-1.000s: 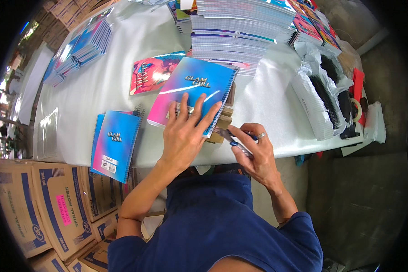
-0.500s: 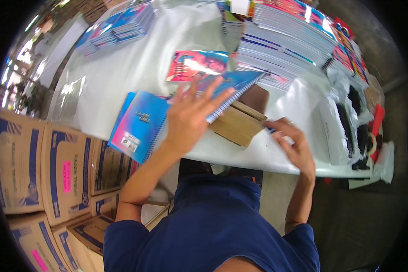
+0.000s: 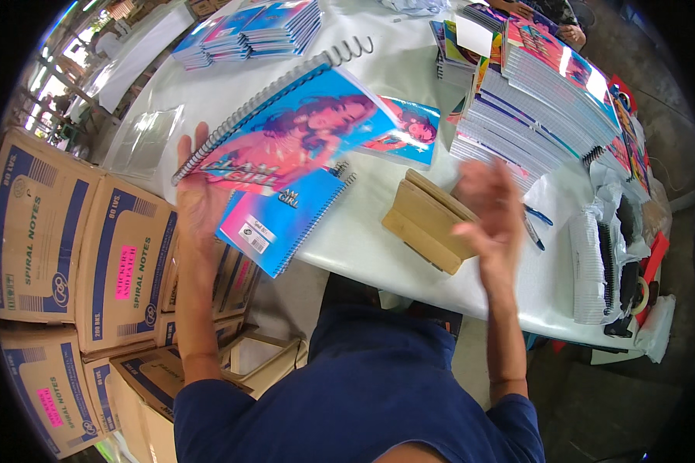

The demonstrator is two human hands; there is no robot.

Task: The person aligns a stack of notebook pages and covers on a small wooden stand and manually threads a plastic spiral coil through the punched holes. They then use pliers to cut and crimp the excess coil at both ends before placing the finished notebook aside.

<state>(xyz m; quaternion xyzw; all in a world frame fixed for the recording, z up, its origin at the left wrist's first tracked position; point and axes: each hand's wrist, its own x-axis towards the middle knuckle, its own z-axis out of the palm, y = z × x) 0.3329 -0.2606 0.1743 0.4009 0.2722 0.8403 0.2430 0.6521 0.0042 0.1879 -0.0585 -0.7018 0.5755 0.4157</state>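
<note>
My left hand [image 3: 201, 204] grips a spiral notebook [image 3: 301, 127] from beneath at its lower left end. This notebook is tilted up, its pink and blue cover with a pictured figure facing me, and its grey coil [image 3: 347, 52] sticks out past the far end. Below it lie blue and pink notebooks [image 3: 286, 212] with coils along the right side. Blurred by motion, my right hand [image 3: 493, 216] is raised with fingers apart and nothing visible in it. Beside that hand, a brown cardboard block [image 3: 425, 224] with a ridge sits on the white table [image 3: 363, 251].
Notebook stacks [image 3: 278, 27] stand at the far left, with tall page stacks [image 3: 510, 131] at the back right. A blue pen-like tool [image 3: 538, 214] lies right of the block. White-wrapped coils [image 3: 594, 262] sit at the right edge. Cartons [image 3: 120, 270] line the left; another person's hand [image 3: 571, 35] shows far right.
My left hand has lifted the notebook off the cardboard block and moved left, turning it upward. My right hand has let go of the small dark tool, which now lies on the table.
</note>
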